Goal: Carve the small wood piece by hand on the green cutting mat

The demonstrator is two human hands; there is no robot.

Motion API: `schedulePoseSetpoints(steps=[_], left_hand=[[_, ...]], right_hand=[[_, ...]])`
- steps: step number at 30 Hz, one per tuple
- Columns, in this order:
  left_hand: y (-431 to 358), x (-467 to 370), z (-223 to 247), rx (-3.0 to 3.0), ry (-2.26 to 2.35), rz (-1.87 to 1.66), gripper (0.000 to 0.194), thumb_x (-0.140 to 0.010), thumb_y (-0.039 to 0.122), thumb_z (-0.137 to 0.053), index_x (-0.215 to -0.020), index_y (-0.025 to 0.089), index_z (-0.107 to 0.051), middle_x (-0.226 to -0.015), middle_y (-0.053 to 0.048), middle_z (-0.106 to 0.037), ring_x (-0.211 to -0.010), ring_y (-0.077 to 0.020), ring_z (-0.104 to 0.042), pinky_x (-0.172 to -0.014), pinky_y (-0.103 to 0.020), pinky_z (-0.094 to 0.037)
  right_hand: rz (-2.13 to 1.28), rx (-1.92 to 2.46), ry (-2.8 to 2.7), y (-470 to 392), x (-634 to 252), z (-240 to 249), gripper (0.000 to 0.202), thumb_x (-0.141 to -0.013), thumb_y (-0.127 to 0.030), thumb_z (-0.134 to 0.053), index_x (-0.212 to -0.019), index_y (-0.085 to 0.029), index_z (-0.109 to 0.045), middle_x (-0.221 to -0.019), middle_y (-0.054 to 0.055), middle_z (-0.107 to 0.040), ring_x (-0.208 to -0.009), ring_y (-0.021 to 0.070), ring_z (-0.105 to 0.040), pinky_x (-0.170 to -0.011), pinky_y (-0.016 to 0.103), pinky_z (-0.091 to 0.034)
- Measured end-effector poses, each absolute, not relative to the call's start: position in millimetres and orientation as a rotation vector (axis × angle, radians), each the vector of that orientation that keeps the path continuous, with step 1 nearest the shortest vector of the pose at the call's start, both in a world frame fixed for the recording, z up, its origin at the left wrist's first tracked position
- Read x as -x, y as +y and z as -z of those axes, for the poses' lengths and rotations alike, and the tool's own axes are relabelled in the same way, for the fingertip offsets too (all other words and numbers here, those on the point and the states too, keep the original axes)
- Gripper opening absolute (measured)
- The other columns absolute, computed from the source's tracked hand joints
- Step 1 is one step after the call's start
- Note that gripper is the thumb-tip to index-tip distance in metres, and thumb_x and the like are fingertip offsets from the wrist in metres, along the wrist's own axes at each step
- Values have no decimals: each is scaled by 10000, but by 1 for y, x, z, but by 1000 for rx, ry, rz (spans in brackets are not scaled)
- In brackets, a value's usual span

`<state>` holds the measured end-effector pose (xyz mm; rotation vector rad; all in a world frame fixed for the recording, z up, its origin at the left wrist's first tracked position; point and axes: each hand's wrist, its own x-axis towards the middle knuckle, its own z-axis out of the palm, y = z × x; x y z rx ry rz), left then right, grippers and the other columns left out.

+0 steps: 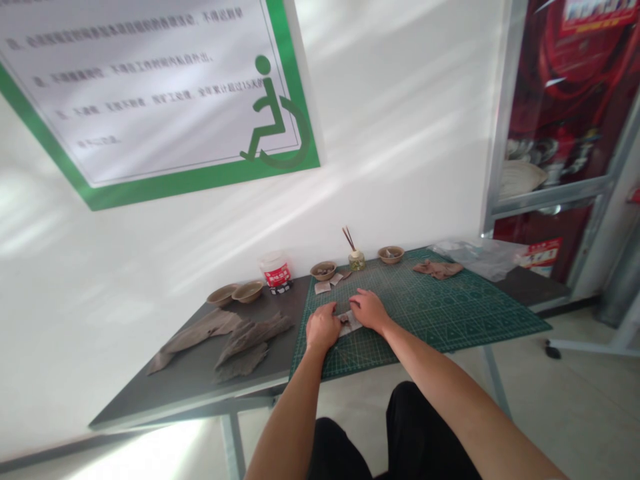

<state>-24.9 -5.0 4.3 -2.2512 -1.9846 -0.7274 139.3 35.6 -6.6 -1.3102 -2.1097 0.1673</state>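
Note:
On a green cutting mat, a small pale strip that looks like cloth or paper lies between my hands, with a dark brown patch near its middle. My left hand is closed at the strip's left end, fingers curled down. At the right end, my right hand also has its fingers bent in and closed on it. My palms and knuckles hide both ends of the strip. Just beyond my hands lie small pale squares, close to a shallow bowl of small pieces.
Crumpled grey-brown cloths lie on the dark table at left, near two shallow bowls and a red-labelled jar. Along the back stand a reed diffuser and another bowl. A brown cloth and plastic bags lie right.

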Motion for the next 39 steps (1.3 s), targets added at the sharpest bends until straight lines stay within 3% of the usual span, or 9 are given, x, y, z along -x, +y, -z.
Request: schedulePoseSetpoints(steps=[9, 15, 27, 33, 39], left_hand=[[3, 30, 2, 2183, -2110, 590, 326, -814, 205, -422, -1055, 236, -640, -1099, -62, -639, -1019, -192, -563, -858, -289, -427], [2, 28, 0, 2330, -1940, 535, 304, -820, 219, -413, -978, 227, -673, -1061, -59, -632, -1014, -165, -545, -922, -272, -390], [2, 27, -3, 2353, -1964, 539, 319, -805, 195, -419, -975, 255, -682, -1105, -30, -635, -1041, -163, -538, -926, -264, -392], [1, 28, -3, 2356, -1945, 564, 299, -783, 195, -448, -949, 262, -687, -1088, -29, -646, -1018, -168, -556, -901, -264, -404], [0, 26, -4, 2329, -2005, 540, 301, -787, 196, -449, -971, 250, -681, -1102, -45, -639, -1048, -178, -546, -909, -270, -398]], right_hand=[[-193, 929, -2355, 28, -140, 5, 405, -735, -408, -584, -1100, -238, -626, -1244, 54, -569, -1326, 271, -266, -1048, 486, -201], [-184, 949, -2424, 30, -139, 6, 224, -788, -343, -533, -931, -263, -685, -1252, 15, -565, -1323, 257, -281, -1046, 471, -223], [-189, 1001, -2433, 31, -141, 7, 248, -821, -302, -491, -986, -258, -670, -1252, 17, -565, -1322, 246, -286, -1043, 451, -245], [-220, 884, -2504, 28, -143, 6, 225, -749, -302, -549, -929, -305, -684, -1252, -51, -562, -1331, 228, -269, -1057, 424, -232], [-179, 808, -2477, 27, -142, 7, 200, -700, -259, -551, -837, -265, -697, -1113, -36, -650, -1269, 195, -381, -1046, 347, -274]])
